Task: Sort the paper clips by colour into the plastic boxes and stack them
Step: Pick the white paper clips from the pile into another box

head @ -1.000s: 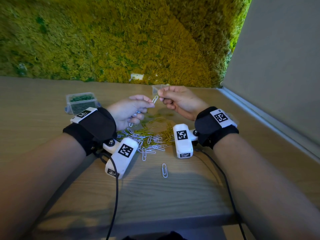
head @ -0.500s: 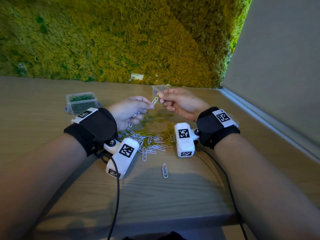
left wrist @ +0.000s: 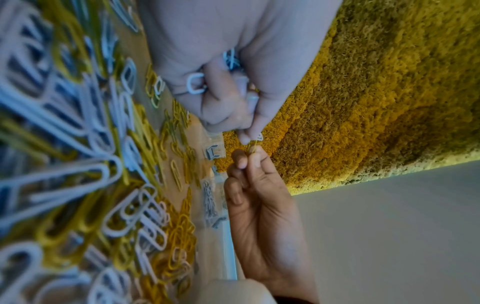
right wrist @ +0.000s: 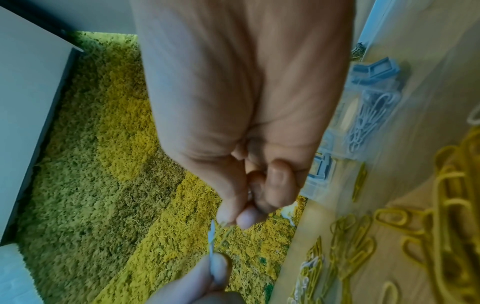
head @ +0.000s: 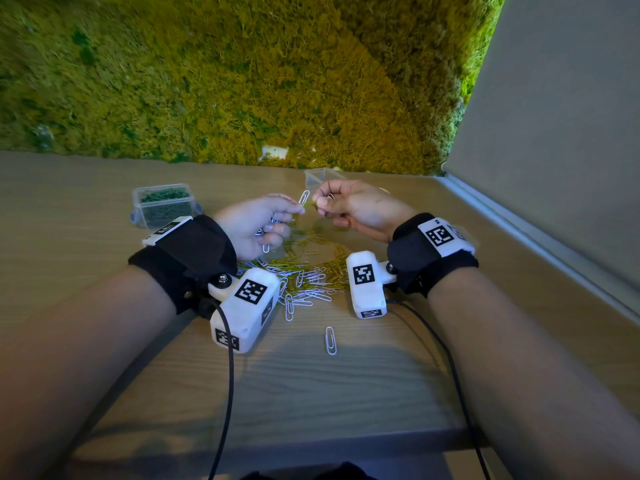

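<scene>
My left hand [head: 299, 207] pinches a white paper clip [head: 304, 197] upright between thumb and forefinger, with several more white clips tucked in its curled fingers [left wrist: 197, 86]. Facing it, my right hand [head: 320, 204] pinches a thin yellow clip [right wrist: 225, 231] that reaches to the white one; whether the two are hooked together is unclear. Below both hands lies a mixed pile of white and yellow clips [head: 311, 275]. A clear box of green clips [head: 162, 204] stands at the left. Behind my right hand, a second clear box [head: 320, 176] holds white clips [right wrist: 369, 123].
One white clip [head: 330, 340] lies alone nearer the front edge of the wooden table [head: 346, 393]. A moss wall [head: 242, 81] closes the back and a grey wall [head: 554, 133] the right side. Black cables [head: 228, 375] trail from both wrist cameras.
The two hands, which met at the white clip, have drawn slightly apart. The white clip stays in my left hand; my right hand has dropped a little.
</scene>
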`<state>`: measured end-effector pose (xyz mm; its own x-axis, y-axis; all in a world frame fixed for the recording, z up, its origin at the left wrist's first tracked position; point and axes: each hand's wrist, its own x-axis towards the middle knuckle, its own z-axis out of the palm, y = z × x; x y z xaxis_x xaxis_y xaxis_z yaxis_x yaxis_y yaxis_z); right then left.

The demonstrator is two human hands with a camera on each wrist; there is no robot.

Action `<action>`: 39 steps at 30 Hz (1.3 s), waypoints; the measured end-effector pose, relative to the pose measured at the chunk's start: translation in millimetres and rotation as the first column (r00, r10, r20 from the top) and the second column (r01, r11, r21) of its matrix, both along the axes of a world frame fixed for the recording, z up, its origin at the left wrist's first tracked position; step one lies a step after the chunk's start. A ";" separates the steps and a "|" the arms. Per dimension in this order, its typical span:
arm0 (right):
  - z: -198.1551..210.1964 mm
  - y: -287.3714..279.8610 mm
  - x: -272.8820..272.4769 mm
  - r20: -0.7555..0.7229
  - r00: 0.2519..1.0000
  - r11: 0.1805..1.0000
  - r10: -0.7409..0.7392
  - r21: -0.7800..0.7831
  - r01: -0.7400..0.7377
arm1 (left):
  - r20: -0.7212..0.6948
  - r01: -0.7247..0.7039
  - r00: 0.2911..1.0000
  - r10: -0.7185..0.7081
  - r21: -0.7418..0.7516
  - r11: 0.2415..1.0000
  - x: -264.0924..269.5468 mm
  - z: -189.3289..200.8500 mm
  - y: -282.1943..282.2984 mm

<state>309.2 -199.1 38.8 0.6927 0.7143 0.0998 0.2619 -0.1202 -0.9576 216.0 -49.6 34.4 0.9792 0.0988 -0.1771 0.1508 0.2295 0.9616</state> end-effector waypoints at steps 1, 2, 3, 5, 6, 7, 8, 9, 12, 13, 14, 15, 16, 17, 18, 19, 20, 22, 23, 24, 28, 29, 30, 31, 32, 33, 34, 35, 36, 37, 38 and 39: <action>0.3 -1.1 1.4 0.015 1.000 1.000 -0.012 0.009 0.012 | -0.001 -0.004 1.000 0.004 -0.011 1.000 0.3 0.3 0.4; 0.7 -2.4 3.1 0.026 0.999 0.999 -0.029 0.025 0.028 | 0.001 -0.011 1.000 0.011 -0.014 1.000 0.2 0.6 1.1; 1.1 -3.7 5.1 0.031 0.999 0.998 -0.043 0.047 0.041 | 0.008 -0.017 1.000 0.017 -0.006 1.000 0.0 0.9 1.8; 1.0 -5.1 7.5 0.033 0.998 0.995 -0.059 0.088 0.056 | 0.026 -0.021 0.999 0.020 0.041 0.999 -0.6 0.6 1.8; 0.7 -4.6 7.9 0.031 0.997 0.993 -0.068 0.101 0.064 | 0.032 -0.020 0.999 0.018 0.073 0.997 -0.5 0.3 1.3; 0.3 -3.5 8.1 0.024 0.997 0.991 -0.079 0.109 0.076 | 0.036 -0.020 0.999 0.016 0.105 0.994 -0.4 0.0 1.2; -0.2 -1.9 8.1 0.013 0.996 0.989 -0.089 0.116 0.087 | 0.038 -0.019 0.999 0.014 0.137 0.990 -0.8 0.0 1.6; -0.7 -0.3 8.0 0.001 0.995 0.989 -0.095 0.117 0.095 | 0.042 -0.018 0.999 0.011 0.167 0.986 -0.8 0.0 2.5; -3.2 1.0 6.4 -0.024 0.996 0.994 -0.083 0.063 0.085 | 0.047 -0.008 0.999 -0.002 0.224 0.975 -0.7 -0.2 3.4; -4.2 1.1 5.6 -0.027 0.997 0.997 -0.067 0.028 0.068 | 0.048 -0.004 0.999 -0.008 0.239 0.971 -1.1 -0.4 2.6; -5.0 1.9 4.4 -0.030 0.999 0.999 -0.045 -0.011 0.045 | 0.050 0.001 0.999 -0.014 0.258 0.966 -1.8 -0.8 1.4; -5.4 2.7 3.1 -0.033 0.999 0.999 -0.023 -0.050 0.022 | 0.053 0.005 0.998 -0.020 0.275 0.961 -2.4 -1.0 0.4; -5.0 3.1 1.9 -0.035 0.999 0.996 -0.012 -0.086 0.009 | 0.055 0.004 0.998 -0.021 0.289 0.957 -2.6 -1.2 -0.6; -3.7 2.4 1.6 -0.034 0.999 0.993 -0.015 -0.121 0.011 | 0.056 -0.003 0.998 -0.014 0.294 0.956 -2.6 -1.4 -0.9; -2.3 1.2 2.0 -0.025 0.999 0.987 -0.028 -0.160 0.024 | 0.056 -0.014 0.998 -0.003 0.293 0.956 -2.4 -1.6 -0.9; -1.3 -0.5 2.6 -0.003 0.999 0.976 -0.045 -0.212 0.044 | 0.056 -0.023 0.998 0.007 0.284 0.959 -2.2 -1.8 -0.5; -1.2 -2.1 3.0 0.019 0.998 0.962 -0.063 -0.267 0.065 | 0.054 -0.026 0.998 0.012 0.266 0.964 -2.2 -1.8 -0.1; -1.5 -3.6 2.4 0.026 0.995 0.939 -0.101 -0.327 0.104 | 0.033 -0.014 0.999 0.007 0.223 0.975 -1.8 -2.2 0.4; -1.2 -3.5 1.3 0.009 0.992 0.941 -0.125 -0.316 0.121 | 0.015 -0.004 1.000 0.001 0.209 0.978 -1.2 -2.7 0.3; -0.3 -2.6 0.2 -0.024 0.989 0.952 -0.148 -0.275 0.136 | 0.000 0.005 1.000 -0.005 0.198 0.980 -0.9 -2.8 -0.3; 5.3 3.2 -5.5 -0.251 0.967 0.999 -0.043 -0.037 0.035 | -0.013 0.012 1.000 -0.011 0.169 0.986 -1.3 -2.9 -0.8; 5.0 3.8 -6.7 -0.266 0.964 1.000 0.010 -0.013 -0.014 | -0.014 0.016 1.000 -0.013 0.168 0.986 -1.2 -2.8 -1.2; 4.4 4.3 -8.2 -0.276 0.959 0.998 0.059 0.005 -0.060 | -0.016 0.018 1.000 -0.016 0.163 0.986 -1.1 -2.9 -1.5; 2.9 5.7 -9.2 -0.295 0.951 0.995 0.097 0.023 -0.095 | -0.020 0.021 1.000 -0.018 0.149 0.989 -0.9 -3.1 -1.6; 1.3 7.3 -9.3 -0.329 0.936 0.992 0.125 0.048 -0.115 | -0.026 0.023 0.999 -0.020 0.126 0.992 -0.7 -3.2 -1.5; -0.2 9.0 -8.9 -0.381 0.913 0.989 0.146 0.079 -0.126 | -0.032 0.019 0.999 -0.016 0.093 0.996 0.0 -3.5 -1.0; -0.7 10.8 -8.8 -0.445 0.880 0.985 0.166 0.116 -0.126 | -0.035 0.002 0.999 0.000 0.052 0.999 1.0 -3.5 -0.5; -0.5 12.4 -8.9 -0.507 0.843 0.981 0.181 0.153 -0.119 | -0.031 -0.032 0.999 0.032 0.002 0.999 2.3 -3.2 0.8; -0.2 14.0 -9.5 -0.562 0.806 0.979 0.187 0.179 -0.102 | -0.022 -0.075 0.997 0.074 -0.062 0.995 3.8 -2.5 2.3; -0.4 15.5 -10.2 -0.605 0.775 0.979 0.182 0.189 -0.082 | -0.008 -0.116 0.993 0.116 -0.139 0.984 5.1 -1.5 4.3; -0.7 17.4 -12.6 -0.636 0.754 0.982 0.162 0.178 -0.060 | 0.010 -0.147 0.988 0.153 -0.220 0.964 6.7 -0.5 6.3; -1.6 19.8 -15.9 -0.662 0.737 0.987 0.135 0.155 -0.041 | 0.031 -0.168 0.982 0.185 -0.295 0.941 7.6 0.7 7.6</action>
<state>293.3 -179.4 37.2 0.5486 0.7896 -0.2747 -0.4479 0.0001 -0.8941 223.5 -42.0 35.1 0.9601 0.2236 -0.1680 0.0292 0.5173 0.8553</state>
